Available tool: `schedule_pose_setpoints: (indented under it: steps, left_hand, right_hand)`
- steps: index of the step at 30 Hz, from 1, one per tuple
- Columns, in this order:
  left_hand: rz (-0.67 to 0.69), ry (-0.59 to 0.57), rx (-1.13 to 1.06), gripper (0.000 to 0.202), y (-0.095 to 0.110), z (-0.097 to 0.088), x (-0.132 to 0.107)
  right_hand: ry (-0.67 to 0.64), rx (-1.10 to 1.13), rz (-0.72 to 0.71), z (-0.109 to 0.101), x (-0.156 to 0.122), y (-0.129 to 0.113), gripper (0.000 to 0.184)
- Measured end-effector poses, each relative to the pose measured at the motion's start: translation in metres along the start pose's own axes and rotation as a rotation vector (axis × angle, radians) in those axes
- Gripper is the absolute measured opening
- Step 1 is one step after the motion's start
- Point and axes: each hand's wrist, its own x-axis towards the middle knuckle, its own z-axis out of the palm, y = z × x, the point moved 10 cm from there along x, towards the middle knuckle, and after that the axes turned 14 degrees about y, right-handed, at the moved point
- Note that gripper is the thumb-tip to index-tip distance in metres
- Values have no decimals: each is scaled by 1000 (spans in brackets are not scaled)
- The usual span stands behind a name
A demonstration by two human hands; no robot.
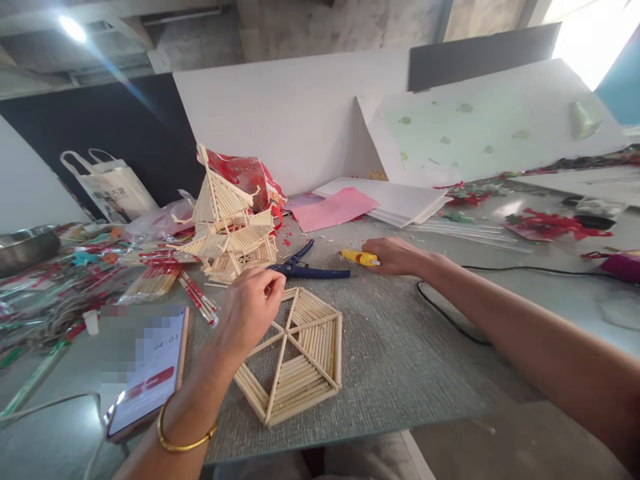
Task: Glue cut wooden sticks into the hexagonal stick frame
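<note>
My right hand is closed around one end of a yellow glue gun on the mat. My left hand has its fingers curled together over the far left edge of a hexagonal stick frame; anything inside the fingers is hidden. Spokes divide this flat frame, and some sections are filled with rows of pale wooden sticks while others are unfilled. Just beyond the left fingertips lies a dark blue hand cutter with its handles spread. A pagoda model made of sticks stands behind the left hand.
A phone lies left of my left forearm. Wrapped stick bundles and a metal bowl are farther left. Pink paper and white sheets lie at the back. A black cord loops under my right forearm.
</note>
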Motion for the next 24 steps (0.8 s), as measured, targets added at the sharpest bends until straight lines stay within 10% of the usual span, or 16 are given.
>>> schedule_pose_setpoints:
  steps: [24]
  left_hand:
    - [54,17,11,15,-7,11,-5]
  right_hand:
    - [-64,-94,53,12,-3,18,25]
